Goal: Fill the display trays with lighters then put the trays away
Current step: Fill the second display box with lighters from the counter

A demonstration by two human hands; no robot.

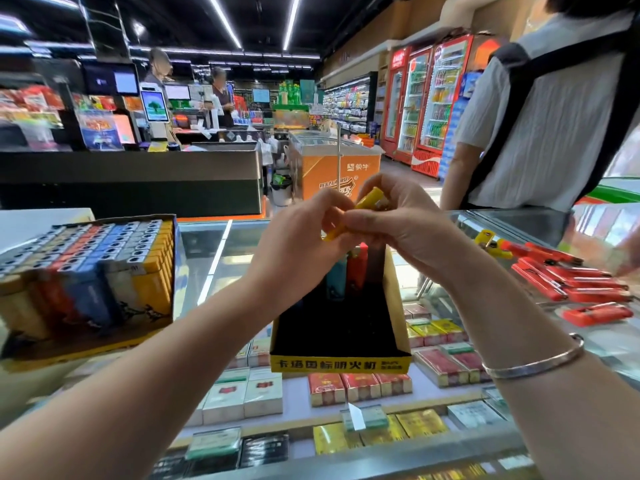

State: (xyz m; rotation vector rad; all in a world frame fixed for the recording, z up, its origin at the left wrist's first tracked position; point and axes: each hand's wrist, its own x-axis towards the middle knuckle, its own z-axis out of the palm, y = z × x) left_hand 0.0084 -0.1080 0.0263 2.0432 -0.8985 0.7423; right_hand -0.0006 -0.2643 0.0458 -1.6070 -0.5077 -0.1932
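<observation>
Both my hands are raised above a yellow display tray [341,362] that stands on the glass counter. My left hand [304,233] and my right hand [398,220] pinch one yellow lighter [367,202] between them, its ends partly hidden by fingers. The tray's black inside is mostly bare, and a teal lighter [337,277] and a red lighter [358,268] stand at its far end. A full tray [86,275] of upright lighters in several colours sits tilted at the left. Loose red lighters [571,285] and yellow lighters [488,241] lie on the counter at the right.
Cigarette packs [360,386] fill the shelves under the glass counter [214,258]. A person in a white shirt [540,126] stands close at the far right side of the counter. A checkout desk [138,174] with two people is behind, and drink fridges [426,98] stand at the back right.
</observation>
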